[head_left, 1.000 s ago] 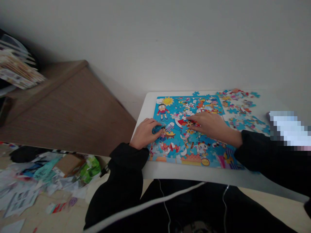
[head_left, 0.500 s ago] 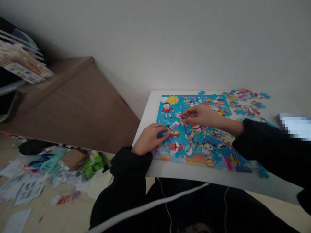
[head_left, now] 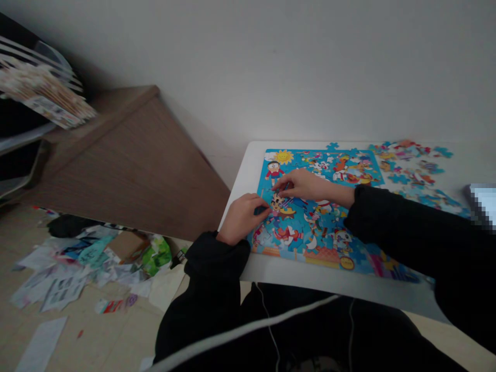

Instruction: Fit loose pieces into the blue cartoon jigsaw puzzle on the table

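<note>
two bare hands work over a blue cartoon jigsaw puzzle [head_left: 329, 170] in the head view. this puzzle lies flat on a white surface [head_left: 310, 281], near the surface's back edge, and it is mostly put together. the left hand [head_left: 242, 218] rests at the puzzle's left side, with curled fingers closed on a dark blue puzzle piece [head_left: 260, 210], so this piece is pinched or pressed down against the puzzle. the right hand [head_left: 306, 186] reaches across from the right side, and its bent fingers come down just beside the left hand, on the puzzle near a small cartoon boy [head_left: 274, 171]. i cannot tell if these fingers are pinching a piece. many loose puzzle pieces [head_left: 411, 168] lie to the right of the puzzle, on the same surface. both arms wear black sleeves [head_left: 399, 232]. to the left, below a brown wooden cabinet [head_left: 132, 155], scattered papers [head_left: 65, 284] lie on the floor.
</note>
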Action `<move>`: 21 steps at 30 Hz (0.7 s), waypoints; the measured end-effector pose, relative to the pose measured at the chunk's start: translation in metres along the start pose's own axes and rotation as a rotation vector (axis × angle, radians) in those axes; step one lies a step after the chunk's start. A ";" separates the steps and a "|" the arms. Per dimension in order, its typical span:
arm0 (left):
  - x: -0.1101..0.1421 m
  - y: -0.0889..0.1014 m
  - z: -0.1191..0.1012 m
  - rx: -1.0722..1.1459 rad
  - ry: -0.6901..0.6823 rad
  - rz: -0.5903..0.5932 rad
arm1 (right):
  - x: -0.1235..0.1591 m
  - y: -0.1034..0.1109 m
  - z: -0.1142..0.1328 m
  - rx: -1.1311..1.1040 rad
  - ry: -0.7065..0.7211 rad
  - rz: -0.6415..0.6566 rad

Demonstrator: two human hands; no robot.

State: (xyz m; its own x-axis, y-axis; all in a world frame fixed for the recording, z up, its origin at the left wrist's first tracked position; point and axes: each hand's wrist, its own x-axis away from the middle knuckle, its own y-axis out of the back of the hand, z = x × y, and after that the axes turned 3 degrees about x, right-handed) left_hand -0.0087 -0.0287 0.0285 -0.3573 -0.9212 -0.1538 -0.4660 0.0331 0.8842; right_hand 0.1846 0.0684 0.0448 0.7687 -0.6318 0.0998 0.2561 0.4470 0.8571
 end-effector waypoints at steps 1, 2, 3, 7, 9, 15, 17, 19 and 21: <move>0.000 0.000 -0.001 -0.001 0.005 0.008 | 0.002 0.001 -0.001 0.012 0.012 0.005; 0.000 0.001 -0.001 -0.001 0.009 0.015 | 0.003 0.002 -0.002 0.024 0.021 0.013; 0.000 0.001 -0.001 -0.002 0.013 0.020 | 0.004 0.003 -0.003 0.034 0.024 0.024; 0.000 0.001 -0.002 -0.029 0.028 -0.005 | 0.008 0.009 -0.006 0.067 0.011 0.074; 0.000 0.001 -0.001 -0.054 0.039 -0.033 | 0.011 0.012 -0.009 0.090 0.021 0.103; 0.002 0.004 -0.001 -0.069 0.059 -0.043 | 0.024 0.020 -0.014 0.130 0.044 0.109; 0.003 0.005 0.000 -0.060 0.051 -0.038 | 0.030 0.020 -0.008 0.075 0.061 0.087; 0.002 0.005 0.000 -0.054 0.037 -0.011 | 0.038 0.017 0.001 0.012 0.118 0.108; 0.002 0.005 0.000 -0.051 0.017 0.027 | 0.048 0.012 0.012 0.002 0.207 0.143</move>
State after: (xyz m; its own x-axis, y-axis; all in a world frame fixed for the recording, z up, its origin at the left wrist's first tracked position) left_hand -0.0115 -0.0304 0.0324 -0.3553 -0.9267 -0.1225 -0.4146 0.0387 0.9092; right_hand 0.2174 0.0362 0.0659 0.9007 -0.4190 0.1149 0.1352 0.5215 0.8425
